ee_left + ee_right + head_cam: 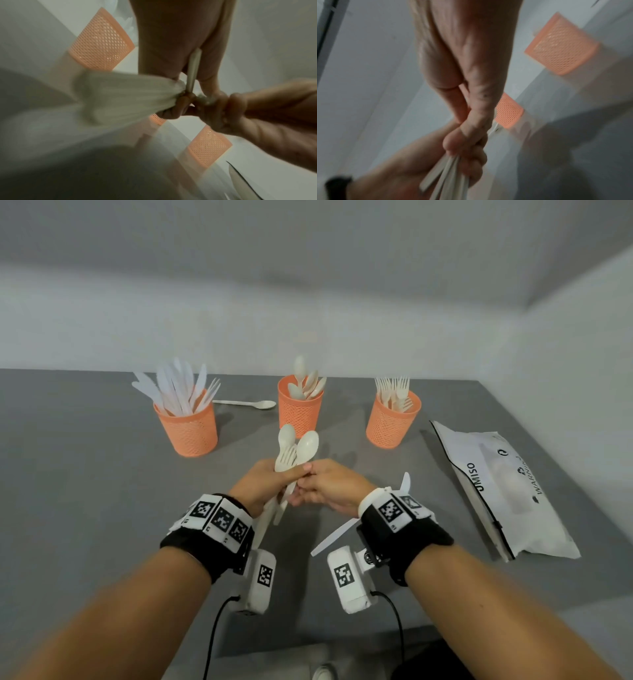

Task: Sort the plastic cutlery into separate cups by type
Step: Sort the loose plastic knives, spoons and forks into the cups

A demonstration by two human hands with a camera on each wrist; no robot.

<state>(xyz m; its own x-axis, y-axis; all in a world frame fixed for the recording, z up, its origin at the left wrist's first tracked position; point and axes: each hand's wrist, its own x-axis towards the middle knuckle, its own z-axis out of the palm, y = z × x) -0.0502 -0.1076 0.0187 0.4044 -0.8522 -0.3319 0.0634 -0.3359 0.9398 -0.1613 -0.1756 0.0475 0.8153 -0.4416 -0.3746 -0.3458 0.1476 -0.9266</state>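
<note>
Between the two hands, just above the worktop (85,474), a bundle of mixed cutlery (295,451) is standing nearly upright: two spoon bowls and a fork head are pointing up and away toward the cups, handles running down and back toward the person. The left hand (265,484) is wrapping its fingers round the bundle's middle. The right hand (329,486) is pinching in at the same spot from the right side, fingertips touching the handles; which single piece it is picking is prob. a spoon, but the wrist views are too blurred to say.

Straight ahead of the bundle, the spoon cup (300,405) is sitting nearest, w/ spoons already in it. The knife cup (187,426) is standing off to the left, holding white knives plus what looks like one fork at its right edge. The fork cup (391,421) is standing to the right, closer to the right hand. A loose spoon (248,404) is lying flat btwn the knife and spoon cups, handle pointing left. One white knife (334,537) is lying near the right wrist.

A white zip bag (496,487) is resting on the worktop's right side. Grey worktop, plain pale walls meeting in a corner behind.
</note>
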